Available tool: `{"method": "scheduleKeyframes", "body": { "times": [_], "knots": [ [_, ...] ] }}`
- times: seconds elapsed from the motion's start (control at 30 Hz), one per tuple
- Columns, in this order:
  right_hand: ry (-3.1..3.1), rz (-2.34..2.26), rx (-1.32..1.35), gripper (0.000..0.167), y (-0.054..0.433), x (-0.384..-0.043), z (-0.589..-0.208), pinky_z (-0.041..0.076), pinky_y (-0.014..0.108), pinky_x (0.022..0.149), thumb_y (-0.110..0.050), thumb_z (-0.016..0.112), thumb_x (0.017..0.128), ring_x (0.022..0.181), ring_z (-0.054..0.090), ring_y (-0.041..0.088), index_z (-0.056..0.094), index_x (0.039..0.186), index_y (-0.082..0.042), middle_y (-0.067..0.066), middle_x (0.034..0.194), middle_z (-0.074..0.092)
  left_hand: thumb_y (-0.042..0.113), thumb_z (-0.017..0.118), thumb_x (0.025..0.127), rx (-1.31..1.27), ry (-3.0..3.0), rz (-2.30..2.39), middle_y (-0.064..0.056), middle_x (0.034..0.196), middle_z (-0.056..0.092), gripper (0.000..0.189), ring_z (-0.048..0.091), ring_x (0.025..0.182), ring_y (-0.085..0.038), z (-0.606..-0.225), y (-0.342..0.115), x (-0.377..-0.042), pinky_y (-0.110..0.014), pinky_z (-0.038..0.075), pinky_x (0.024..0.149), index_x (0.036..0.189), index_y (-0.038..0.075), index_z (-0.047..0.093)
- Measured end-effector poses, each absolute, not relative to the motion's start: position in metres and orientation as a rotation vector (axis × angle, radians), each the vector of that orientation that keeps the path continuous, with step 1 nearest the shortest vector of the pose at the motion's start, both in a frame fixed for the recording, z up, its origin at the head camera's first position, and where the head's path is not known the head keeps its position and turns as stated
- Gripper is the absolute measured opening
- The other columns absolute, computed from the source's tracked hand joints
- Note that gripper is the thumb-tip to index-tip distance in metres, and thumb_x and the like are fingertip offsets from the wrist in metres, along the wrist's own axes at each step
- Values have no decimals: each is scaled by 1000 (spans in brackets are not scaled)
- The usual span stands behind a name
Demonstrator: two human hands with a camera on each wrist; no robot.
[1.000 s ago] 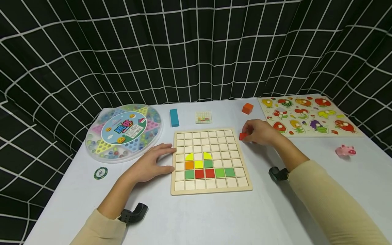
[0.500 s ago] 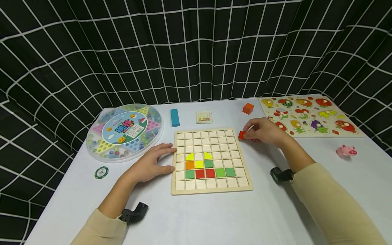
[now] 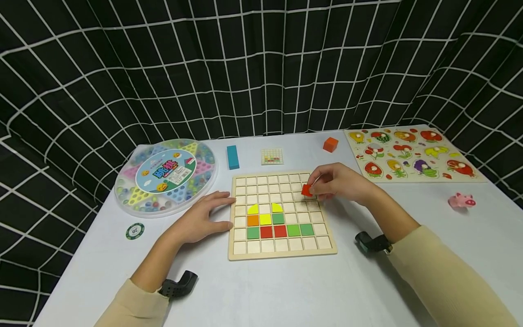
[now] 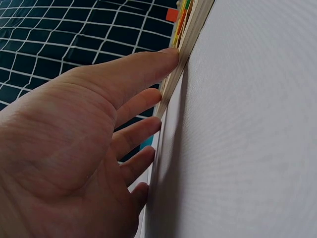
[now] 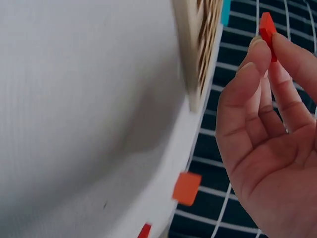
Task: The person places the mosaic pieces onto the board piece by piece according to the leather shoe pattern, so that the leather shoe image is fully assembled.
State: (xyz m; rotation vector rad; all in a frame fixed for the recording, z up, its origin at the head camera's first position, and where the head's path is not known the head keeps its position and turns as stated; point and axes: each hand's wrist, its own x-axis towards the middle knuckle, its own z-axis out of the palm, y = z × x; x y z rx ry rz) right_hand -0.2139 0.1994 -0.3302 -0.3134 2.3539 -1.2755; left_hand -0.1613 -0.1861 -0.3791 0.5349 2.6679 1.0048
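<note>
A wooden grid board (image 3: pixel 267 246) lies on the white table, with several green, red, orange and yellow tiles set in its cells. My right hand (image 3: pixel 339 184) pinches a small red tile (image 3: pixel 307 190) between thumb and fingers over the board's right side. In the right wrist view, the red tile (image 5: pixel 268 34) sticks out from the fingertips, tilted. My left hand (image 3: pixel 202 219) has its fingers extended, with thumb and fingertips at the board's left edge. The left wrist view has the left hand (image 4: pixel 74 139) touching the board's edge (image 4: pixel 185 54) with its thumb.
Behind the board lie a blue block (image 3: pixel 232 157), a small grid pattern card (image 3: pixel 272 156) and an orange cube (image 3: pixel 330 145). A round marble game (image 3: pixel 165 177) and a chip (image 3: pixel 135 231) are left. A fruit puzzle (image 3: pixel 416 154) and a pink pig (image 3: pixel 461 201) are right.
My right hand has carried the red tile leftward from the table beside the board to over its right-hand cells. The left hand has stayed at the board's left edge.
</note>
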Motion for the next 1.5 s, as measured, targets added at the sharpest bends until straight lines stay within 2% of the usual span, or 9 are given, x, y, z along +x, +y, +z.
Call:
{"method": "scheduleKeyframes", "body": {
  "times": [0.3, 0.43, 0.6, 0.87, 1.27, 1.5],
  "knots": [
    [2287, -1205, -442, 14, 174, -199, -329, 51, 30, 62, -8, 73, 92, 68, 58, 22, 67, 102, -1, 8, 75, 65, 31, 78, 91, 534, 2670, 1000, -8, 165, 39, 64, 23, 157, -39, -378, -186, -161, -66, 22, 124, 150, 18, 57],
    [2310, -1109, -469, 8, 161, -195, -328, 48, 29, 61, -5, 71, 91, 65, 56, 22, 67, 98, -2, 7, 71, 63, 31, 77, 91, 531, 2670, 999, -8, 165, 40, 63, 24, 157, -39, -378, -186, -161, -66, 22, 123, 150, 18, 57],
    [2392, -956, -504, 5, 148, -191, -328, 48, 29, 65, -2, 71, 90, 68, 58, 20, 69, 93, -6, 7, 73, 65, 32, 77, 92, 529, 2670, 998, -9, 165, 40, 64, 24, 157, -40, -379, -186, -161, -66, 23, 123, 150, 17, 56],
    [2498, -842, -534, 13, 137, -186, -330, 49, 29, 66, -2, 75, 89, 69, 57, 18, 69, 84, -11, 3, 74, 63, 33, 77, 92, 538, 2672, 993, -9, 165, 39, 64, 24, 157, -39, -379, -187, -161, -66, 22, 123, 150, 17, 56],
    [2588, -734, -574, 12, 134, -181, -332, 49, 30, 71, -5, 79, 88, 79, 57, 17, 73, 81, -13, -1, 76, 66, 34, 77, 92, 541, 2673, 993, -9, 165, 40, 63, 24, 157, -40, -379, -186, -161, -67, 23, 123, 150, 17, 57],
    [2682, -615, -632, 10, 130, -176, -332, 49, 30, 72, -11, 81, 87, 82, 58, 16, 75, 84, -19, -5, 77, 68, 36, 77, 92, 527, 2666, 1010, -8, 165, 39, 64, 23, 157, -39, -379, -186, -162, -68, 23, 122, 150, 19, 57]
  ]
}}
